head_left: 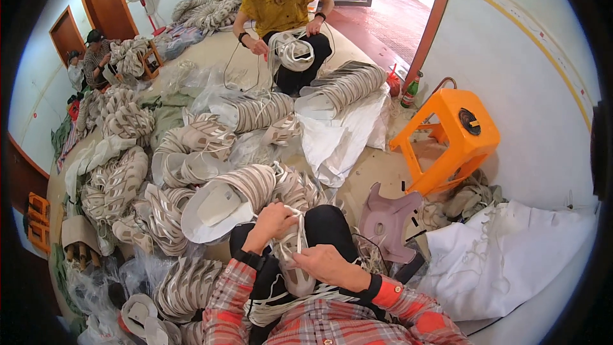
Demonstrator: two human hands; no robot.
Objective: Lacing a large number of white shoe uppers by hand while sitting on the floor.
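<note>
A beige and white shoe upper (298, 281) lies over my lap, between my dark-trousered knees. At its far end my left hand (271, 225) is closed, its fingers pinching the upper's edge where a white shoelace (301, 233) passes. My right hand (331, 264) is closed too, thumb and fingertips pinching the lace over the upper's right side. Several loose white laces (271, 313) lie across my lap below the upper. Just beyond my left hand rests a nested stack of uppers (246, 188) with a pale sole-shaped piece at its front.
Bundles of uppers (121, 176) and clear plastic bags fill the floor to the left. At right stand an orange stool (447, 112), a mauve stool (386, 220) on its side and white sacking (498, 255). A co-worker (281, 9) sits opposite, handling an upper; others work farther back.
</note>
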